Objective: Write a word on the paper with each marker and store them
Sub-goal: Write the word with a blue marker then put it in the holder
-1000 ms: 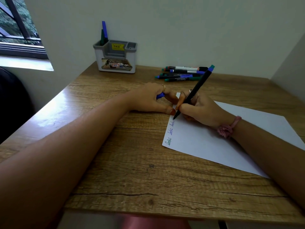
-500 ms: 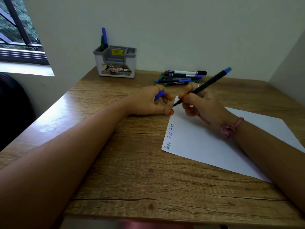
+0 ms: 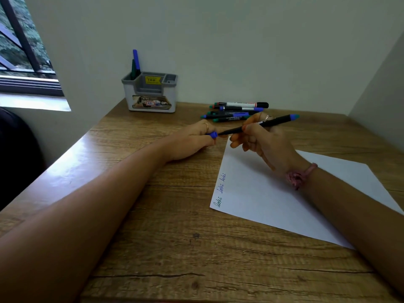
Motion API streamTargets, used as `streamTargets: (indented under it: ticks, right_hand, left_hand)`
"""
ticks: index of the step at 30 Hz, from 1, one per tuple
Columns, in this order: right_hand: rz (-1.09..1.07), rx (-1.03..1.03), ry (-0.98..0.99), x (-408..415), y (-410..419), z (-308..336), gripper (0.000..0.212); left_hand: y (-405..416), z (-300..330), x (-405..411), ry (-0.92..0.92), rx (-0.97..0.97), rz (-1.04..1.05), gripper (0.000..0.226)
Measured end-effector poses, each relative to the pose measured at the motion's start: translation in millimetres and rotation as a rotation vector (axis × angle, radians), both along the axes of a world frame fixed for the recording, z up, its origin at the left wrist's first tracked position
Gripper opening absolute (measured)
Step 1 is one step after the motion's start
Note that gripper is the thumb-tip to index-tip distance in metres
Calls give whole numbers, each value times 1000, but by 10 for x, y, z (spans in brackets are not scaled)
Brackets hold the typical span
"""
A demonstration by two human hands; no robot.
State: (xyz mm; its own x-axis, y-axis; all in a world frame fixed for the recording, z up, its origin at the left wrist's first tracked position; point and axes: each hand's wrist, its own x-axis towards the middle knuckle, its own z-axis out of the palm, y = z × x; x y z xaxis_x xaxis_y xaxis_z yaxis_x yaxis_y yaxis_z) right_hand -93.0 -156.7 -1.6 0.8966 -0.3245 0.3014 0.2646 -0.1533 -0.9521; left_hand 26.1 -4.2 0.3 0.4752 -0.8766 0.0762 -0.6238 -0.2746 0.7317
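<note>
Above the paper's point(image 3: 284, 193) far corner, a blue marker point(image 3: 258, 125) is held in the right hand's point(image 3: 264, 141) grip, tip aimed at its cap point(image 3: 212, 134), pinched by the left hand point(image 3: 192, 141). Tip and cap should be lined up squarely, then pressed home. Nib contact is not discernible. Spare markers point(image 3: 236, 111) lie behind.

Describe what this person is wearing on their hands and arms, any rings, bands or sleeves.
Both forearms are bare, with no sleeves in view. The left hand wears a thin gold-coloured ring on one finger. The right hand has a ring too, and a pink braided fabric band with a bunched knot circles its wrist.
</note>
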Motion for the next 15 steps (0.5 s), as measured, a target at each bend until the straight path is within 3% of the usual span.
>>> streamTargets:
  ticks: [7,10,13,15]
  right_hand:
    - [-5,-211,-51,-42,-4,4,7]
    - [-32,-241,-79,-59,-21,13,17]
    - [13,-145,-95,-65,-26,15,22]
    - [76,-45,-69,-71,-44,26,34]
  left_hand:
    - [0,41,-45,1,-63,-35,14]
    - [49,84,-12,38,-167,3,26]
    - [102,119,38,58,-211,4,29]
    - [143,138,54,170,-255,2,30]
